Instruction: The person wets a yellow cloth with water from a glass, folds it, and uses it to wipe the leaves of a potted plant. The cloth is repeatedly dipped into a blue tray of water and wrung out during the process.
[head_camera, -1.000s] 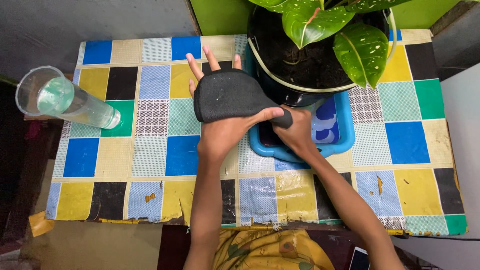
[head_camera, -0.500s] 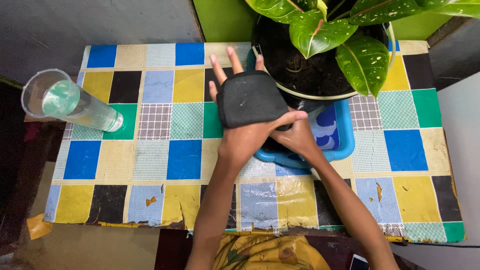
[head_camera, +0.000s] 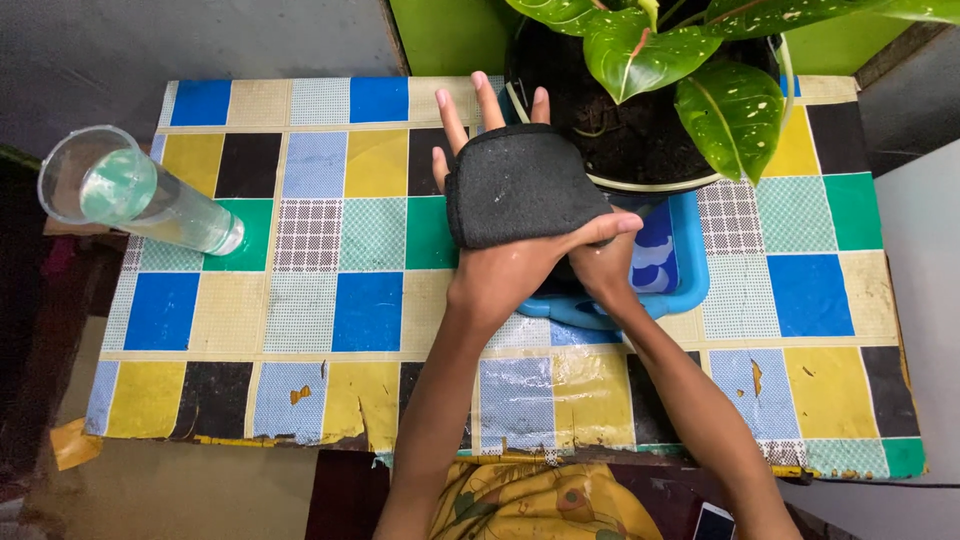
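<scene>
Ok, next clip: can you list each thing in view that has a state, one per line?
Left hand: fingers spread, dark cloth over its back.
Right hand: mostly hidden under the left; grip cannot be judged.
Dark cloth: draped over the left hand, off the table.
Clear glass: upright, partly filled with clear liquid.
Potted plant: upright in the blue tray.
Blue tray: flat on the table.
Checked table cover: torn along the front edge.
</scene>
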